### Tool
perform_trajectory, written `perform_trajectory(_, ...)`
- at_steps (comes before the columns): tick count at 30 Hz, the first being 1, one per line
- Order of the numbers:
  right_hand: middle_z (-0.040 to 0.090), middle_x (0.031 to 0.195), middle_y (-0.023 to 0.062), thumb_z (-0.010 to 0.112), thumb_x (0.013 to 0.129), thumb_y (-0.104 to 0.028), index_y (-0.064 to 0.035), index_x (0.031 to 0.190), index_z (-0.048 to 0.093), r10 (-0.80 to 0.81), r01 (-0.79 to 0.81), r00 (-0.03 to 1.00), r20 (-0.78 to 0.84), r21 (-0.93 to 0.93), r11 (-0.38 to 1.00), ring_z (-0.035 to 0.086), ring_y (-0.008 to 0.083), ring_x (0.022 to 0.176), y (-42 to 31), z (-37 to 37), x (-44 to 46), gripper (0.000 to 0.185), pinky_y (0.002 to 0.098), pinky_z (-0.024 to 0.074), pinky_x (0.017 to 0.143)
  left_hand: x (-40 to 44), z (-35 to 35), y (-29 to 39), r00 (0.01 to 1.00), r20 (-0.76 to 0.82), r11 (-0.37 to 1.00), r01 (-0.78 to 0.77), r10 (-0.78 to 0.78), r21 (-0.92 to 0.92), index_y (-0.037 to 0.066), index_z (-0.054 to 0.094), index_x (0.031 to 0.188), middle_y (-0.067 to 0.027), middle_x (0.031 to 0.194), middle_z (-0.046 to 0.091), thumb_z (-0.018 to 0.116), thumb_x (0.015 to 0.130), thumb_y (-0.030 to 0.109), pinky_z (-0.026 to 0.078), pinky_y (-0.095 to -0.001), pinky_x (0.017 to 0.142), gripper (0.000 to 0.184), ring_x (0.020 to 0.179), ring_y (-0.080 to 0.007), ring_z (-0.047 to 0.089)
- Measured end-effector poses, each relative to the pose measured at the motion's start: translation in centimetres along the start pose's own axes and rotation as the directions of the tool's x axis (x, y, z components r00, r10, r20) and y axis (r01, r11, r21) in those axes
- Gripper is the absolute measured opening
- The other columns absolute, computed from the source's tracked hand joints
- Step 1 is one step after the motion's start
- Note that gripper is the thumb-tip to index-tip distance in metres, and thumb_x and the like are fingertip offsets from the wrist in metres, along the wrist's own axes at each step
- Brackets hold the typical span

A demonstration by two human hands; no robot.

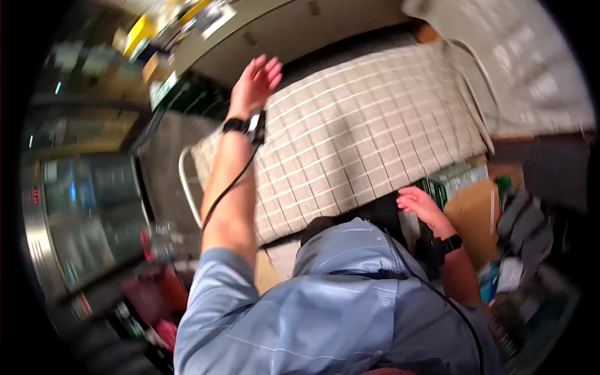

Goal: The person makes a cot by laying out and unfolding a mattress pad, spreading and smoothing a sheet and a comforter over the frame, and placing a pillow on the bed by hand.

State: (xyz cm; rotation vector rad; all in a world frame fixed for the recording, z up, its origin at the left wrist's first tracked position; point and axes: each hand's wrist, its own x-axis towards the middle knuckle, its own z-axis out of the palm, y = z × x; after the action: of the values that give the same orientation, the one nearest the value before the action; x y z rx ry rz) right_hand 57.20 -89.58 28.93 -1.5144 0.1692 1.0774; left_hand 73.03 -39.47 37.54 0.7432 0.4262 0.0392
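Note:
My left hand [255, 82] is stretched out past the far left edge of a cot-like surface with a checked beige cover [356, 131]. Its fingers are loosely bent and apart, with nothing visible in them. A dark wristband with a small device [255, 127] sits on that wrist, and a black cable [231, 185] runs from it along the forearm. Low on the right, my right hand [420, 204] hangs by the near edge of the cover, beside a green box [455, 181]. Its fingers are relaxed and appear to hold nothing. Another dark band [450, 244] circles the right wrist.
Metal tube rails [189, 187] bound the cot's ends. A cardboard box [472, 215] and a dark grey cloth [525, 225] are at right. Glass-fronted cabinets [87, 212] stand left. A long grey cabinet [281, 31] lies beyond, and pale sheeting [525, 69] hangs at upper right.

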Motion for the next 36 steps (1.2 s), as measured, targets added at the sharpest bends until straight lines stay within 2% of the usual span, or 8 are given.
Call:
perform_trajectory(6, 0.060, 0.106, 0.0090, 0.063, 0.090, -0.015, -0.0044, 0.130, 0.044, -0.223, 0.309, 0.837, 0.499, -0.096, 0.946, 0.059, 0.0138, 0.098, -16.0, 2.2, 6.6, 0.046, 0.0285, 0.0481, 0.086, 3.1, 3.0, -6.9, 0.956, -0.285, 0.977, 0.000, -0.063, -0.213, 0.006, 0.057, 0.109, -0.0127, 0.112, 0.063, 0.049, 0.095, 0.027, 0.050, -0.0397, 0.086, 0.026, 0.097, -0.0253, 0.064)
perform_trajectory(15, 0.062, 0.096, 0.0118, 0.067, 0.086, -0.012, -0.0074, 0.142, 0.027, -0.304, 0.243, 0.743, 0.596, 0.183, 0.953, 0.061, 0.0148, 0.086, -22.1, 5.5, 12.7, 0.069, 0.0287, 0.0489, 0.076, 4.0, 3.8, -16.1, 0.926, -0.360, 0.990, 0.070, -0.112, -0.126, 0.007, 0.053, 0.113, -0.0127, 0.109, 0.060, 0.049, 0.095, 0.025, 0.053, -0.0340, 0.080, 0.026, 0.095, -0.0226, 0.062)
perform_trajectory(25, 0.064, 0.092, 0.0119, 0.067, 0.086, -0.015, -0.0080, 0.147, 0.010, -0.090, 0.014, 0.838, 0.539, 0.145, 0.989, 0.063, 0.0175, 0.079, -18.2, 11.1, 14.4, 0.084, 0.0291, 0.0499, 0.068, 3.2, -5.6, -21.8, 0.848, -0.444, 0.957, 0.248, -0.289, -0.150, 0.001, 0.050, 0.116, -0.0163, 0.096, 0.065, 0.047, 0.094, 0.021, 0.050, -0.0316, 0.064, 0.030, 0.076, -0.0215, 0.062)
perform_trajectory(27, 0.063, 0.088, 0.0102, 0.068, 0.085, -0.014, -0.0121, 0.147, 0.010, -0.109, 0.044, 0.829, 0.549, 0.130, 0.991, 0.063, 0.0159, 0.072, -16.9, 12.8, 14.9, 0.085, 0.0284, 0.0508, 0.060, 0.6, -8.8, -23.7, 0.870, -0.396, 0.955, 0.283, -0.293, -0.085, 0.000, 0.055, 0.111, -0.0164, 0.094, 0.066, 0.049, 0.093, 0.022, 0.054, -0.0345, 0.073, 0.029, 0.079, -0.0246, 0.064)
perform_trajectory(30, 0.063, 0.081, 0.0087, 0.070, 0.083, -0.017, -0.0125, 0.145, 0.014, -0.020, 0.004, 0.798, 0.602, 0.028, 1.000, 0.062, 0.0152, 0.067, -14.7, 13.7, 15.4, 0.084, 0.0293, 0.0514, 0.057, -0.9, -15.2, -27.1, 0.785, -0.416, 0.882, 0.456, -0.460, -0.114, 0.001, 0.052, 0.116, -0.0170, 0.095, 0.064, 0.052, 0.092, 0.024, 0.053, -0.0355, 0.076, 0.034, 0.083, -0.0244, 0.064)
perform_trajectory(32, 0.065, 0.086, 0.0103, 0.068, 0.085, -0.020, -0.0064, 0.145, 0.023, 0.068, 0.008, 0.844, 0.532, -0.139, 0.990, 0.063, 0.0172, 0.076, -12.3, 11.8, 16.2, 0.076, 0.0299, 0.0520, 0.066, -3.8, -13.4, -25.3, 0.760, -0.456, 0.766, 0.602, -0.463, 0.225, 0.002, 0.052, 0.118, -0.0122, 0.098, 0.064, 0.050, 0.093, 0.028, 0.050, -0.0320, 0.072, 0.036, 0.082, -0.0193, 0.062)
perform_trajectory(34, 0.065, 0.088, 0.0097, 0.066, 0.086, -0.020, -0.0049, 0.138, 0.037, 0.094, 0.104, 0.917, 0.388, -0.461, 0.881, 0.063, 0.0170, 0.078, -11.6, 7.8, 17.2, 0.062, 0.0308, 0.0516, 0.067, -5.9, -14.7, -23.5, 0.766, -0.379, 0.713, 0.633, -0.519, 0.303, 0.003, 0.051, 0.120, -0.0105, 0.100, 0.064, 0.049, 0.094, 0.031, 0.049, -0.0308, 0.074, 0.038, 0.086, -0.0192, 0.063)
perform_trajectory(36, 0.066, 0.094, 0.0131, 0.066, 0.085, -0.025, -0.0017, 0.134, 0.042, 0.047, 0.044, 0.972, 0.230, -0.374, 0.926, 0.063, 0.0176, 0.076, -8.0, 1.8, 18.7, 0.060, 0.0311, 0.0512, 0.064, -6.7, -17.2, -21.0, 0.763, -0.368, 0.720, 0.635, -0.531, 0.278, 0.003, 0.049, 0.124, -0.0114, 0.105, 0.064, 0.049, 0.094, 0.033, 0.049, -0.0303, 0.076, 0.042, 0.089, -0.0197, 0.063)
